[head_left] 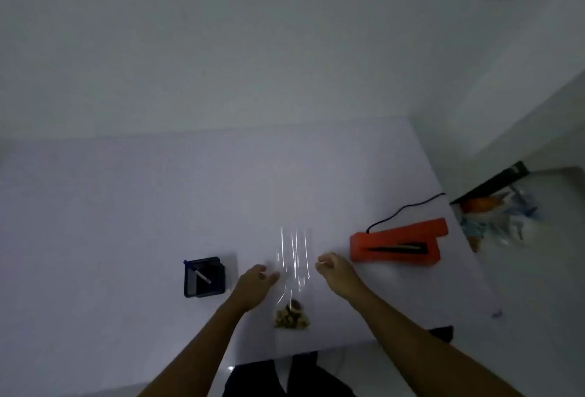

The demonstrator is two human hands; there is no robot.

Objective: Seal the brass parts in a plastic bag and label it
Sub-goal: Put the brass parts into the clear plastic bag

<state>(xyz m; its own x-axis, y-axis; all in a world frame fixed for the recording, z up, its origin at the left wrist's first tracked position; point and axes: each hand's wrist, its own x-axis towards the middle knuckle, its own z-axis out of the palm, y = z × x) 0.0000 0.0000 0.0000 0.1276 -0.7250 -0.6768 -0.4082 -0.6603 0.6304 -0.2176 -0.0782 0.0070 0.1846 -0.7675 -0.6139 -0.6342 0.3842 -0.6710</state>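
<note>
Fingers (271, 277) of the left hand (253, 282) curl at the left edge of the clear plastic bag (294, 257); the right hand (332, 268) curls at its right edge. Blur hides whether either pinches the film. Brass parts (291, 317) heap in the bag's near end, on the white desk (126, 222). Right of the bag lies an orange sealer (395, 244); left of it, a black tray (189, 282) holding a pen (202, 276).

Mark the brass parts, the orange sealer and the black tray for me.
brass parts (291, 317), head view, middle of the pile.
orange sealer (408, 233), head view, its top bar.
black tray (205, 294), head view, its near rim.
</note>
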